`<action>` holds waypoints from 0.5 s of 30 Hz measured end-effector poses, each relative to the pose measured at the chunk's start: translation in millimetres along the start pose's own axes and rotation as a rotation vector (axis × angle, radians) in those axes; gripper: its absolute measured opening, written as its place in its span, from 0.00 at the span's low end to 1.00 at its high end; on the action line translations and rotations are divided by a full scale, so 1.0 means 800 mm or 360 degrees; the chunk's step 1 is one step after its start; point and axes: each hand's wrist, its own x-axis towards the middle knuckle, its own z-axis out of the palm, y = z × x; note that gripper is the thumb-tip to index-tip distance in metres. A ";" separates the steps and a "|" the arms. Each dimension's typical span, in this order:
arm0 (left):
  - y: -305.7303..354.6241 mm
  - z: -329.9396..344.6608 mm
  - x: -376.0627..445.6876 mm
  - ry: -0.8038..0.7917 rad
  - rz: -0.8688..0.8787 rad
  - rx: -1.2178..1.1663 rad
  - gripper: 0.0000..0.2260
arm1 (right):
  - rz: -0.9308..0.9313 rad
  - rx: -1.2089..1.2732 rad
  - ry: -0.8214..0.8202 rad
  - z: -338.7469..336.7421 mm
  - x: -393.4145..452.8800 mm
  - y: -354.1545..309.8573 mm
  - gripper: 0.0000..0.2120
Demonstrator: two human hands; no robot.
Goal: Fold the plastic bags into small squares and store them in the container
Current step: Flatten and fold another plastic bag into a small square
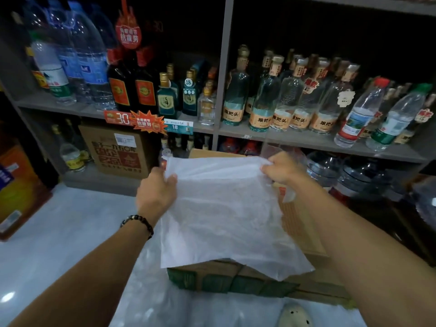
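Nearest the camera, more clear plastic (188, 310) lies loose on the pale floor (59, 220), probably further bags waiting their turn, though the film is too blurred to count. Just beyond it sits a closed cardboard box (226, 279) with green print, serving as the work surface.

Over the box top hangs the plastic bag (219, 208), a white translucent sheet spread nearly flat, its near edge drooping past the box's front and its far edge lifted. That far edge runs left to right between the two hands. The left hand (157, 190) pinches the far left corner, thumb over the film; the right hand (280, 168) grips the far right corner, fingers bunched round it. Both are equally far out, so neither is the nearer one. The fold I would expect brings that held edge toward the body, onto the near edge (a judgement, not seen).

No storage container is identifiable. Beyond, shelves (306, 138) hold bottles (262, 100) and another carton (118, 149).
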 end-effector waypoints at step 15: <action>-0.012 0.049 -0.022 -0.0527 0.0899 -0.0031 0.22 | -0.0388 -0.0203 0.0098 0.027 -0.001 -0.011 0.14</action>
